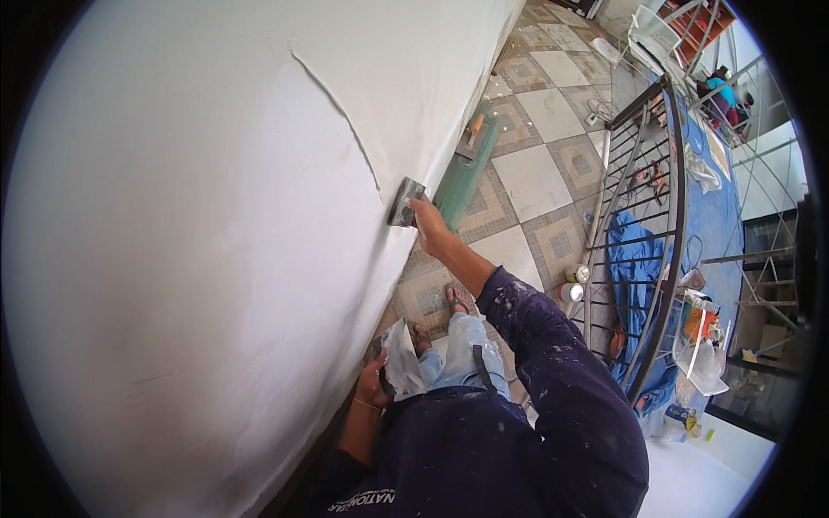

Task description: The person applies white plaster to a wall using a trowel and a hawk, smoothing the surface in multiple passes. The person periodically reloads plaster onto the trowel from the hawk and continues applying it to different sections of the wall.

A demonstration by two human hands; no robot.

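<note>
My right hand (428, 226) grips a putty knife (406, 201). Its broad dark blade lies against the white wall (216, 216), close to the wall's right-hand edge. A thin raised ridge of plaster (341, 112) runs down the wall and stops just above the blade. Low and near my body, my left hand (371, 384) is closed on a wide, grey metal plate (402, 363), held beside the wall. Whitish smears show on the plate; its handle is mostly hidden by my fingers. White specks dot my dark right sleeve.
On the tiled floor (531, 186) lies a green board (466, 177) bearing a trowel (471, 138) with an orange handle. Two cans (571, 293) stand by a dark metal railing (669, 233). Beyond it are blue sheets (635, 250), scaffold poles and another person (721, 95).
</note>
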